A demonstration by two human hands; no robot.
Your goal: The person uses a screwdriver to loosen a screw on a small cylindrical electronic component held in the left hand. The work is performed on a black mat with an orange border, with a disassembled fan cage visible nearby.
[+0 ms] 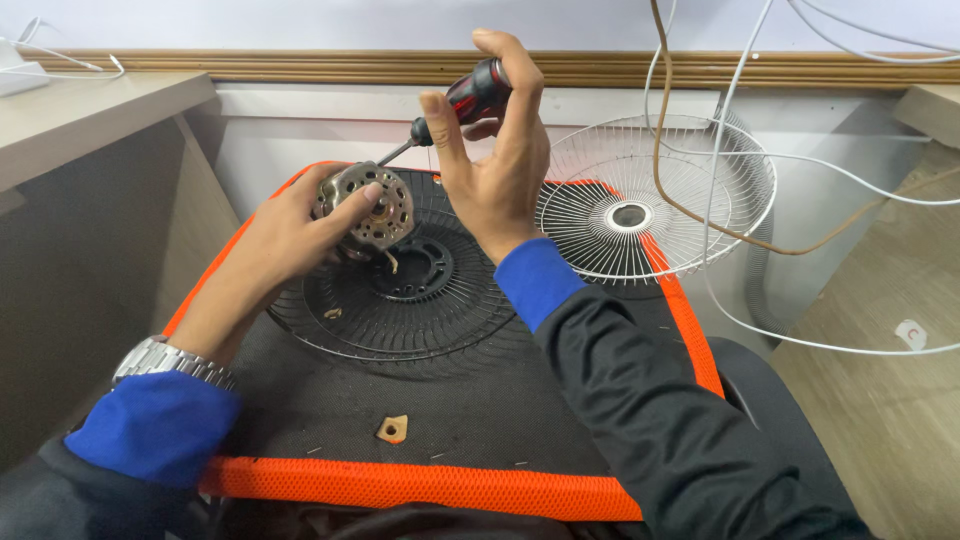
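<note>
you held a fan motor and drove a screwdriver into it.
your left hand [300, 225] gripped the fan motor [365, 205] above the black fan grille [400, 300] on the orange-edged mat [420, 485]. your right hand [495, 165] closed round the red-and-black screwdriver [455, 105], up and right of the motor; its long axis slanted down-left, tip meeting the motor's top edge.

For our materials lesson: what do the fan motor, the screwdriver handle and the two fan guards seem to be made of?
Fan motor: bare metal, dull grey-gold, with punched holes in its casing.
Screwdriver handle: probably plastic or rubber, glossy red and black; its shaft looks like steel.
White fan guard: thin wire, likely painted metal.
Black fan guard: wire ribs, a dark coating, probably metal too.
</note>
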